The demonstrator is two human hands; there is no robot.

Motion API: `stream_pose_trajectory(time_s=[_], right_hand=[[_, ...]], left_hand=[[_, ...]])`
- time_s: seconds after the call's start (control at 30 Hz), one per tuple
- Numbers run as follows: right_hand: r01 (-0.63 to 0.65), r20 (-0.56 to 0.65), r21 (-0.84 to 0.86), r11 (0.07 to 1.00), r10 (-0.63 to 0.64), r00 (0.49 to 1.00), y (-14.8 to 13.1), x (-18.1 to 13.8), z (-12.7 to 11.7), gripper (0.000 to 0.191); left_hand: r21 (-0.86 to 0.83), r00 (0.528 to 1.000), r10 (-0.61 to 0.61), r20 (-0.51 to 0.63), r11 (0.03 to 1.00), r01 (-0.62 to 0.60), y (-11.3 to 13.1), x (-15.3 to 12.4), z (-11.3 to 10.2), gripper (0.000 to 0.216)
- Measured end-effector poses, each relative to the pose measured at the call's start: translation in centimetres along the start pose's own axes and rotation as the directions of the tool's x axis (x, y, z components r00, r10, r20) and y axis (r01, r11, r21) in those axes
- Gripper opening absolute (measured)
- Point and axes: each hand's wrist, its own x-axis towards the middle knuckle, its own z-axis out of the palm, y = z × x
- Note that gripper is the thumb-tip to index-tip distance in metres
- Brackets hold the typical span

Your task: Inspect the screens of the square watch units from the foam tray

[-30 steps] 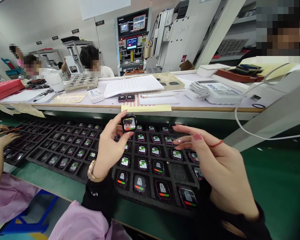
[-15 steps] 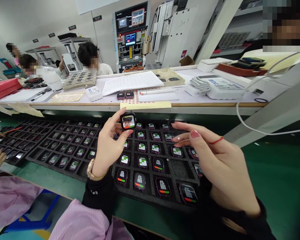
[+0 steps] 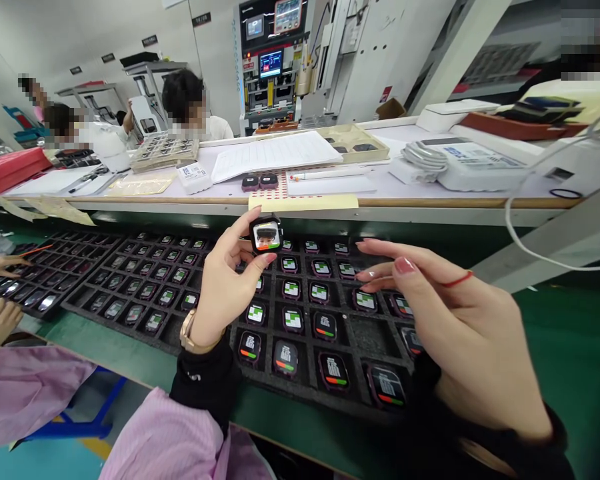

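Observation:
My left hand (image 3: 229, 283) pinches a square smartwatch (image 3: 267, 235) between thumb and fingers, its lit screen facing me. On that screen is a camera-like picture above an orange and green strip. Over the right side of the black foam tray (image 3: 373, 337), my right hand (image 3: 460, 327) is held with thumb and fingers apart. I see nothing clearly held in it. Rows of smartwatches fill the tray's compartments. Several screens show green and white blocks; a nearer watch (image 3: 333, 370) shows white text over an orange and green bar. One compartment near my right hand has no watch.
More watch trays (image 3: 87, 300) continue to the left, where another person's hands (image 3: 3, 320) work. A raised white shelf (image 3: 190, 203) behind carries papers (image 3: 280, 157), a beige tray (image 3: 365, 148) and a white boxed device with cable (image 3: 467, 163). A white cable (image 3: 513, 233) hangs at right.
The view has shifted slightly, so most things sit a little further right. The smartwatch stays in my left hand, and my right hand keeps nearly the same pose.

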Motion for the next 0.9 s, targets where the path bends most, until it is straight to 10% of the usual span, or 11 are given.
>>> stream_pose_trajectory(time_s=[0.9], right_hand=[[-0.023,0.028,-0.002,1.0,0.023,0.999,-0.14,-0.04,-0.23,0.026]], left_hand=[[0.015,1.0,-0.023,0.012,1.0,0.023,0.14,0.05,0.09,0.056]])
